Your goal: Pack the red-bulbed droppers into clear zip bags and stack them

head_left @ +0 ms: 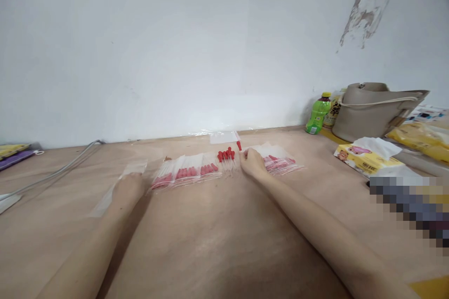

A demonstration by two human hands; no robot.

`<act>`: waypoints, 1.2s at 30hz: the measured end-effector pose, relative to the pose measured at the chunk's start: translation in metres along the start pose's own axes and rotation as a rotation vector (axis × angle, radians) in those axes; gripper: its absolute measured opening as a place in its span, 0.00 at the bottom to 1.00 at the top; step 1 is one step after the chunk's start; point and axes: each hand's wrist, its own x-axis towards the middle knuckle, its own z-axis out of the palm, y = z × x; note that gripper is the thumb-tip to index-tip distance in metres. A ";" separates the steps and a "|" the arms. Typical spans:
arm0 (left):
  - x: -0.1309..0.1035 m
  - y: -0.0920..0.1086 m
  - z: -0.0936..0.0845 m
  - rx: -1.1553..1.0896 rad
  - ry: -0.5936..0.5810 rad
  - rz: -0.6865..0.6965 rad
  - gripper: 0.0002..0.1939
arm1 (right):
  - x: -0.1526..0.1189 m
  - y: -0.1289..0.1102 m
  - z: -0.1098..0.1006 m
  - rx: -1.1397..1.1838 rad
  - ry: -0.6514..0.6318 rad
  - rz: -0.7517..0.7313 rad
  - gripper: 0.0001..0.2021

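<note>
My right hand [253, 162] is closed in a pinch, with the red bulb of a dropper [239, 145] standing up at its fingertips. Just left of it lies a small bunch of loose glass droppers [226, 155] with red rubber bulbs. My left hand [129, 185] rests with curled fingers on clear plastic bags [101, 206]; its fingertips are mostly hidden. Between the hands, bagged droppers [187, 171] lie in an overlapping row. More bagged droppers [280, 161] lie right of my right hand. A flat white piece [223, 137] sits behind the loose droppers.
At the right stand a green-labelled bottle [317, 114], a grey-beige bag [365, 114] and a yellow tissue pack [368, 158]. A grey cable [75, 156] crosses the left of the brown-covered table [196, 243]. Purple and yellow packets [16, 158] lie far left. A white wall [175, 46] rises behind.
</note>
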 end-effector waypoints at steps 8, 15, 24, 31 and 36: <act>-0.064 0.131 0.013 -0.072 -0.035 0.566 0.19 | -0.054 0.045 -0.008 0.691 0.191 -0.289 0.09; -0.098 0.159 0.030 -0.320 -0.175 0.734 0.20 | -0.067 0.051 -0.018 1.022 -0.133 -0.046 0.19; -0.098 0.158 0.026 -0.558 -0.220 0.639 0.19 | -0.071 0.045 -0.024 1.240 -0.569 0.074 0.17; -0.063 0.129 -0.002 -0.528 0.093 0.370 0.20 | -0.081 0.041 -0.036 1.132 -0.819 -0.085 0.18; -0.030 0.088 -0.043 -0.171 0.425 0.226 0.23 | -0.081 0.043 -0.030 1.131 -0.833 -0.082 0.18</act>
